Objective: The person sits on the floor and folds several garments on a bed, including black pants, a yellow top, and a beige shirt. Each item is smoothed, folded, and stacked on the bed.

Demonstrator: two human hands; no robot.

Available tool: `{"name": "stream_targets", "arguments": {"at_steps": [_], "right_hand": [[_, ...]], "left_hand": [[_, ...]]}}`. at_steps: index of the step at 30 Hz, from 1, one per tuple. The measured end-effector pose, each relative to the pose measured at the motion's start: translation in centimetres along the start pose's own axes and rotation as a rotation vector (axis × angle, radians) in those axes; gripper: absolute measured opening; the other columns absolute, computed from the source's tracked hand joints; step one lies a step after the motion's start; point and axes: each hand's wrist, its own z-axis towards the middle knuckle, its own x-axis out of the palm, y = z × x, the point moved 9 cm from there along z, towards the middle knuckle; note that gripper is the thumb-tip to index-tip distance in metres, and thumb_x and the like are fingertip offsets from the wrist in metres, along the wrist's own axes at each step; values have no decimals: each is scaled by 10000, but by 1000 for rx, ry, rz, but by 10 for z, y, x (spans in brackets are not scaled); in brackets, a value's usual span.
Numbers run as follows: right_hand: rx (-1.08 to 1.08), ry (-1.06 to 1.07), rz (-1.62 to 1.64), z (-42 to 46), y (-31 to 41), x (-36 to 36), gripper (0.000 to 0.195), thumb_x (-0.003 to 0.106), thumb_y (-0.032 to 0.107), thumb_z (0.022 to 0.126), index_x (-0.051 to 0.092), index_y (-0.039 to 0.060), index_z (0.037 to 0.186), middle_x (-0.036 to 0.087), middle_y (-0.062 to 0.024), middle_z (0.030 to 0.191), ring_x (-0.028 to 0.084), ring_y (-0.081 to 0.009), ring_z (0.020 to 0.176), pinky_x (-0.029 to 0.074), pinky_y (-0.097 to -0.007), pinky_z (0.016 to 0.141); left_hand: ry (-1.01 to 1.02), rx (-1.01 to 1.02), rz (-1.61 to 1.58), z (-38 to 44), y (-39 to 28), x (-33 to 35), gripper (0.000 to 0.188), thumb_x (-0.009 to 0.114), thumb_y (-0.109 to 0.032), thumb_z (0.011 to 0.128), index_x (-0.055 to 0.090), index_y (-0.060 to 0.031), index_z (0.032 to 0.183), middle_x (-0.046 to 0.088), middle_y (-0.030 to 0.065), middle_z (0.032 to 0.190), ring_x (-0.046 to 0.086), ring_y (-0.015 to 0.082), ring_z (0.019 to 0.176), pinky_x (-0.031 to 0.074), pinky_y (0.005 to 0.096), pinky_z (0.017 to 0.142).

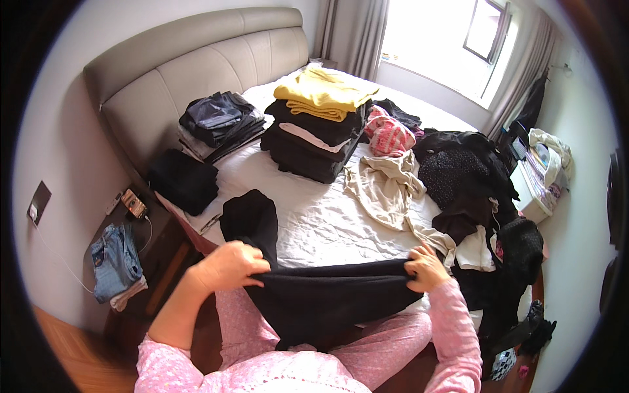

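Observation:
A black garment (339, 294) is stretched between both hands over my lap at the bed's near edge; its exact kind is unclear. My left hand (236, 267) pinches its left end, and my right hand (425, 270) grips the right end. Beyond my left hand, a black piece of cloth (250, 216) lies on the white bedsheet (314, 226) and runs down towards the held garment; whether the two are joined cannot be told. A beige long-sleeved top (383, 189) lies spread out past my right hand.
Folded dark clothes (314, 152) topped by yellow garments (324, 91) stand mid-bed. Another folded stack (221, 118) and a black bundle (184, 179) sit near the headboard (206, 59). Loose dark clothes (462, 172) cover the right side. Folded jeans (115, 263) and a phone (133, 202) rest on the nightstand (167, 250).

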Motion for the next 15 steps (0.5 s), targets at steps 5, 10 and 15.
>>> {"name": "stream_targets", "arguments": {"at_steps": [5,10,15], "right_hand": [[367,-3,331,-93,17,-89,193,645,92,718,480,2,766,482,-198,682,537,-387,682,427,-415,614],[321,-78,251,-111,-21,-76,228,654,79,748,445,-13,765,434,-192,675,465,-340,596,400,-383,561],[719,-205,71,-173,-103,12,750,760,391,787,448,15,1355,550,-209,1271,518,-322,1217,394,-375,1037]], "left_hand": [[-106,119,-65,51,25,-62,328,774,-302,713,623,-72,893,584,110,805,600,319,787,479,398,674],[-146,289,-100,186,60,-51,454,805,-273,669,643,-84,1050,616,114,890,605,340,864,491,411,773],[-271,-170,30,253,94,66,882,834,-321,656,418,-264,1432,402,143,1447,334,398,1346,274,595,1076]]}}
